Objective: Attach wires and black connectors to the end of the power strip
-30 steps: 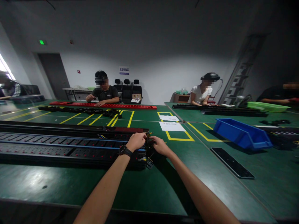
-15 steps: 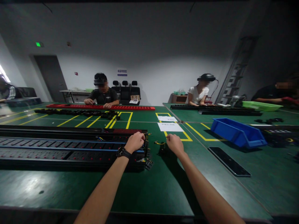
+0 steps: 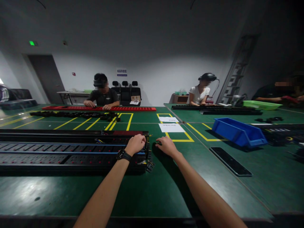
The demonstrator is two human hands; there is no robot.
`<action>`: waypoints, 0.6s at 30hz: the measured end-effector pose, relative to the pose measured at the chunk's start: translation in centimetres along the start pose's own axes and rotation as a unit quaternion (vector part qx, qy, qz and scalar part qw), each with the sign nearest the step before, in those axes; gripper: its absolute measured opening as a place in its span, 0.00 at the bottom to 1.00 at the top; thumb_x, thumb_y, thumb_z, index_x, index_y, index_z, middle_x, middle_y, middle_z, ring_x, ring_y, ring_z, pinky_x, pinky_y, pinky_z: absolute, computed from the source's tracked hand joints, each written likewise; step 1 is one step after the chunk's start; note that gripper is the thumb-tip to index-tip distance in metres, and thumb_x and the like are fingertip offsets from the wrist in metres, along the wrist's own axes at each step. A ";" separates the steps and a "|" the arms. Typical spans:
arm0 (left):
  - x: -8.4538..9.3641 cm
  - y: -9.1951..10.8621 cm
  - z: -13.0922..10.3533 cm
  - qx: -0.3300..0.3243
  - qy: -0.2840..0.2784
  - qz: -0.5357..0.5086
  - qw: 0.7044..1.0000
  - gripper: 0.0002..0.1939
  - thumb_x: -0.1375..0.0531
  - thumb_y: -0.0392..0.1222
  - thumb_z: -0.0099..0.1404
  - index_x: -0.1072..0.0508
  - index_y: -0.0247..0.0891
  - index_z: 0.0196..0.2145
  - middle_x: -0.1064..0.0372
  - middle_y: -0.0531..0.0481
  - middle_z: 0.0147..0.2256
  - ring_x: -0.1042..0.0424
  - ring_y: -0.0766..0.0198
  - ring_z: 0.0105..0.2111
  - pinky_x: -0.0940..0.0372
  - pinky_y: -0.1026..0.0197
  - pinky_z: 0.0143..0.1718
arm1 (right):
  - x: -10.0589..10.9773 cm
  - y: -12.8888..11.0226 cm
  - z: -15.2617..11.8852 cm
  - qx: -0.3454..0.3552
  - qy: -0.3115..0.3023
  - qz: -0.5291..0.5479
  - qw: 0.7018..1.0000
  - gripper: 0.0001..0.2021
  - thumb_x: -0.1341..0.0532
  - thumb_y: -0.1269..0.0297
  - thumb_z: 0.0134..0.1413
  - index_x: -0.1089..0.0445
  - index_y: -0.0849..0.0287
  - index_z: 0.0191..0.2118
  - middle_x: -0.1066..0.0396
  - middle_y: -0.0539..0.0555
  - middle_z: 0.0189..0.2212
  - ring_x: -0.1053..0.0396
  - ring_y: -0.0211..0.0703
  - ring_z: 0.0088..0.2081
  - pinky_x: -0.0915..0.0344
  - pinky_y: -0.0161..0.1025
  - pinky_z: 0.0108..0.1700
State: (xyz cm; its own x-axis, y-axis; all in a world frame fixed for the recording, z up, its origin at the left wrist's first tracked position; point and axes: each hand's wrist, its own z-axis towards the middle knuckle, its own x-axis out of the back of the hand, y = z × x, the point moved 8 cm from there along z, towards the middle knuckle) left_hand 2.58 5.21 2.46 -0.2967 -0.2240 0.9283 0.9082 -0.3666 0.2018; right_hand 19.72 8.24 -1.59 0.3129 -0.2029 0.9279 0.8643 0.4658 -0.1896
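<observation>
Long black power strips (image 3: 47, 148) with red dots and blue edges lie side by side on the green table (image 3: 133, 196). My left hand (image 3: 136, 143), a black watch at its wrist, rests with curled fingers on their right end; what is under its fingertips is hidden. Just right of that end, my right hand (image 3: 165, 145) reaches in with thumb and fingers bent around something small and dark, too small to name. A black connector (image 3: 149, 166) sticks out at the near corner of the strips, beside yellow wires.
To the right are a blue bin (image 3: 238, 133) and a phone (image 3: 231, 161). White papers (image 3: 171, 127) lie beyond my hands. Across the table, a person works at a red frame (image 3: 133, 109); another sits by black rails (image 3: 230, 110). A green tray (image 3: 261, 104) stands farther right.
My right hand has moved left, closer to the strip ends, and the yellow wire beside it no longer shows. My left hand stays at the strips. The view has shifted slightly.
</observation>
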 end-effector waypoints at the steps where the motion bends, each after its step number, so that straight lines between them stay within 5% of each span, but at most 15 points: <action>1: 0.0 0.0 0.0 -0.001 0.000 0.002 1.000 0.13 0.47 0.34 0.65 0.23 0.41 0.35 0.25 0.47 0.40 0.26 0.60 0.40 0.34 0.61 0.44 | -0.1 -0.1 0.1 0.006 -0.004 0.005 1.000 0.10 0.36 0.62 0.60 0.21 0.56 0.45 0.22 0.56 0.40 0.30 0.49 0.44 0.38 0.39 0.47; 7: 0.0 0.2 -0.1 0.000 -0.003 0.005 1.000 0.13 0.47 0.34 0.65 0.22 0.41 0.36 0.25 0.46 0.40 0.26 0.59 0.41 0.33 0.60 0.46 | -0.2 -0.6 0.7 0.034 -0.001 0.054 0.998 0.07 0.38 0.71 0.58 0.22 0.56 0.38 0.22 0.54 0.37 0.30 0.47 0.42 0.39 0.39 0.45; 14: 0.1 0.2 -0.2 0.002 -0.003 0.002 1.000 0.12 0.46 0.33 0.65 0.22 0.41 0.36 0.25 0.47 0.39 0.25 0.60 0.40 0.33 0.61 0.46 | 1.1 -1.0 2.8 -0.008 0.102 0.134 0.986 0.11 0.37 0.67 0.59 0.31 0.55 0.48 0.23 0.50 0.36 0.30 0.45 0.42 0.39 0.38 0.44; 18: 0.0 0.2 -0.2 0.003 -0.005 0.006 1.000 0.13 0.47 0.33 0.66 0.22 0.41 0.36 0.25 0.47 0.38 0.25 0.60 0.40 0.33 0.61 0.45 | 0.9 -1.8 3.8 -0.002 0.105 0.132 0.986 0.13 0.37 0.68 0.58 0.34 0.56 0.48 0.24 0.49 0.34 0.29 0.46 0.40 0.40 0.38 0.42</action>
State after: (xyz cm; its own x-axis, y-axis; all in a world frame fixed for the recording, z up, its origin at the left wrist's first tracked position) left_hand 2.72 4.92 2.42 -0.2828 -0.2198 0.9337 0.9134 -0.3590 0.1921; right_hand 16.97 10.46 0.82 0.6006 -0.2492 0.7598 0.7436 0.5233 -0.4162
